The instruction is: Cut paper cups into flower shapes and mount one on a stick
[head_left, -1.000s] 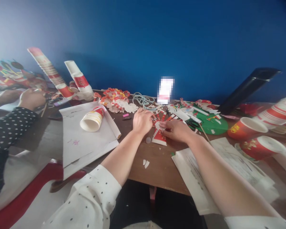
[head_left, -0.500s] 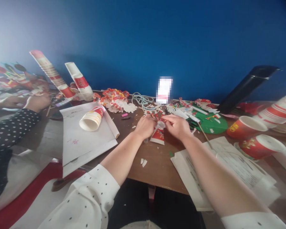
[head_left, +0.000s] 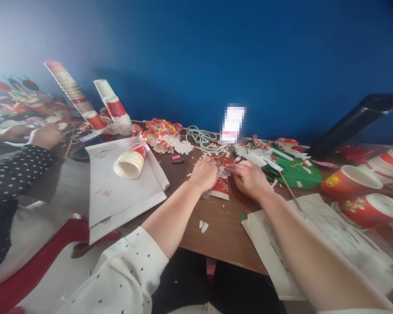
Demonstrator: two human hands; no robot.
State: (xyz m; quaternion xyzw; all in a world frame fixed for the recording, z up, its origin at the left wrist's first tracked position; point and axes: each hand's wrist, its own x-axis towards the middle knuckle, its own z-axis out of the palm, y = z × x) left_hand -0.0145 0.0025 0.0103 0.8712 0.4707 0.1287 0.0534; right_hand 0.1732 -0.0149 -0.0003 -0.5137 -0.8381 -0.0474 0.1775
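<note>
Between my two hands lies a red and white paper cup (head_left: 220,188) on the brown desk, its upper part cut into strips that fan out on the far side. My left hand (head_left: 205,174) is closed on the cup's left side, with fingertips at the strips. On the right, my right hand (head_left: 250,178) has its fingers pressed together at the cup's cut edge, apparently pinching a strip. The fingertips partly cover the strips, so the exact grip is hard to see. Small white paper scraps (head_left: 203,226) lie nearer to me.
Stacked paper cups (head_left: 129,165) rest on white paper (head_left: 101,209) at left. Cut-paper pieces (head_left: 163,133), a cable (head_left: 199,137) and a blurred bright screen (head_left: 233,124) are along the wall. A green disc (head_left: 301,172), red cups (head_left: 350,181) and papers (head_left: 330,231) are right. Another person's hand (head_left: 46,136) works far left.
The view has shifted slightly, moving most things a little to the right. My right hand's fingers have straightened a little at the cup's cut edge; my left hand stays on the cup.
</note>
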